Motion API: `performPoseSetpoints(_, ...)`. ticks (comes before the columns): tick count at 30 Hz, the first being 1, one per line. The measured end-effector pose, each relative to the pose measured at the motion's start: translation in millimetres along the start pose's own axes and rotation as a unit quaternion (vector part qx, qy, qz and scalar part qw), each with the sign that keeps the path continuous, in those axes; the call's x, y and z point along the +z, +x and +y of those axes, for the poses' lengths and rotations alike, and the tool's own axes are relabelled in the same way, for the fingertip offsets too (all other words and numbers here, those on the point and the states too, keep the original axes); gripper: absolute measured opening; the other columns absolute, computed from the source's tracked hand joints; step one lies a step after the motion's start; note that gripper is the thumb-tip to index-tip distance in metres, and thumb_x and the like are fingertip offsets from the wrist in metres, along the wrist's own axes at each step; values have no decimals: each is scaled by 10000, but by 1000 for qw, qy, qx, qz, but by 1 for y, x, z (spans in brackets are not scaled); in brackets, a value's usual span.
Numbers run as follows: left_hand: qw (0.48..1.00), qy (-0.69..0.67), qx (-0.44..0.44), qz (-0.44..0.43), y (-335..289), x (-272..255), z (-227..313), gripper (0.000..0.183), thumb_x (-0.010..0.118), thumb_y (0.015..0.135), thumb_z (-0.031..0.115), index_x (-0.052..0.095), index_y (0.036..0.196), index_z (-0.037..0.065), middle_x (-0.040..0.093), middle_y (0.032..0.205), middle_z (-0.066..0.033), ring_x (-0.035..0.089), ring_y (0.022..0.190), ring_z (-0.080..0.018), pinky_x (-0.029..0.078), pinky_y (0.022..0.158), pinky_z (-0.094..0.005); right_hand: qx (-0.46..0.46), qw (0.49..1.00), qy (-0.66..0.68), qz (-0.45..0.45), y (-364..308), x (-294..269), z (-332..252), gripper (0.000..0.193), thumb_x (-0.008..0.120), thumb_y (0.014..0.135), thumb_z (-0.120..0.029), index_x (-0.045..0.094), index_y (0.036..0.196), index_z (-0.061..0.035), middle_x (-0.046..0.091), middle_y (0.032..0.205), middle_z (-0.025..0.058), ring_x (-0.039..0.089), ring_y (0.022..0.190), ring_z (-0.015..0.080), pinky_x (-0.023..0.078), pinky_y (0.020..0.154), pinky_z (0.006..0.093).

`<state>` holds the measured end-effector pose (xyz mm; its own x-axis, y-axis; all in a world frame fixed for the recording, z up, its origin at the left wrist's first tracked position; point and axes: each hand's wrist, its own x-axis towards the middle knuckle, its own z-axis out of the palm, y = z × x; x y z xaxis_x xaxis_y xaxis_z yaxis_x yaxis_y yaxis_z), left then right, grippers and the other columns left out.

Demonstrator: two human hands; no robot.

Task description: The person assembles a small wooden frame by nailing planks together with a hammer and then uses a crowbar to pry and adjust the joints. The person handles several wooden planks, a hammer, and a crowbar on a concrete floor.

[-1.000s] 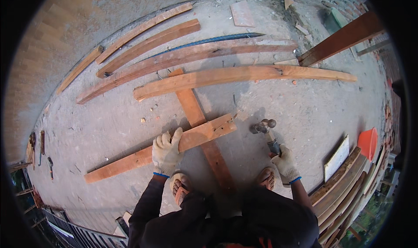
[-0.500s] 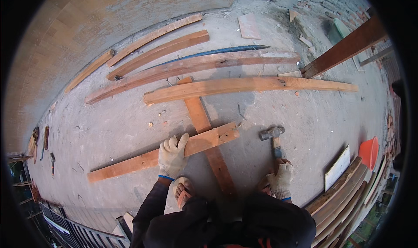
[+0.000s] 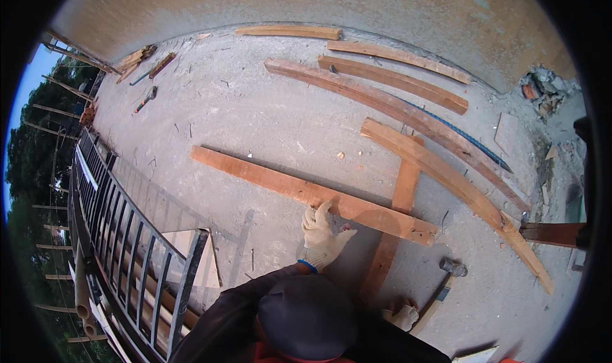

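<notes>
My left hand [image 3: 324,240], in a cream knitted glove with a blue cuff, is at the near edge of a long wooden plank [image 3: 287,186]. Its thumb and fingers are spread, and the fingertips meet the plank's edge. That plank lies across a second wooden board [image 3: 386,261]. My right hand [image 3: 404,315], also gloved, is low beside the handle of a hammer [image 3: 440,294]; my dark clothing hides part of it, and its grip is unclear. The hammer's metal head points away from me on the floor.
A thick timber [image 3: 459,188] rests over the board's far end. Beyond it lie several more timbers [image 3: 395,82] and a blue metal bar [image 3: 472,140], near the wall [image 3: 382,6]. A black metal railing [image 3: 140,254] stands left. Another hammer [image 3: 146,98] lies far left.
My view has swung left, bringing the railing further in. My left hand has loosened from over the plank to its near edge, with fingers apart. My right hand is more hidden now.
</notes>
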<state>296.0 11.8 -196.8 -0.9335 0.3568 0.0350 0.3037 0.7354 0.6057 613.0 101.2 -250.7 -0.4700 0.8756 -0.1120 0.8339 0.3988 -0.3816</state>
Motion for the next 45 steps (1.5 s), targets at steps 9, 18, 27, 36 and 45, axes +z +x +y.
performPoseSetpoints(9,716,-548,-426,75,66,-2,-60,623,762,775,532,591,1227,138,571,1060,-59,547,993,-208,432,907,-395,46,999,-8,-16,-1,-4,-5,484,743,652,-158,664,1118,-51,560,1239,208,504,1166,410,417,982,512)
performPoseSetpoints(18,581,-721,-366,91,85,-6,-87,409,744,828,379,599,1115,126,613,1114,-48,604,1066,-258,507,954,-463,50,998,-18,-41,3,-16,-17,467,751,694,-176,652,1137,-65,558,1246,199,512,1161,412,422,978,514)
performPoseSetpoints(27,698,-597,-391,58,90,-9,-87,429,744,845,302,588,1168,67,643,1104,-59,632,997,-226,524,860,-407,53,998,0,-32,1,-15,-15,440,745,706,-192,662,1111,-40,574,1227,206,514,1155,413,420,977,513)
performPoseSetpoints(36,695,-644,-316,47,94,-26,-64,375,720,880,217,577,1176,37,648,1095,-94,638,1006,-236,525,904,-409,7,1000,-14,-26,-4,-7,-1,452,744,723,-198,650,1134,-34,579,1216,214,516,1141,419,415,966,519)
performPoseSetpoints(45,556,-780,-108,-267,111,-54,-32,418,747,838,82,562,1213,87,579,1315,-131,492,1308,-358,503,1022,-509,348,643,678,70,61,-72,-18,662,472,963,-599,456,1374,-80,565,1233,127,592,1055,296,521,866,483)
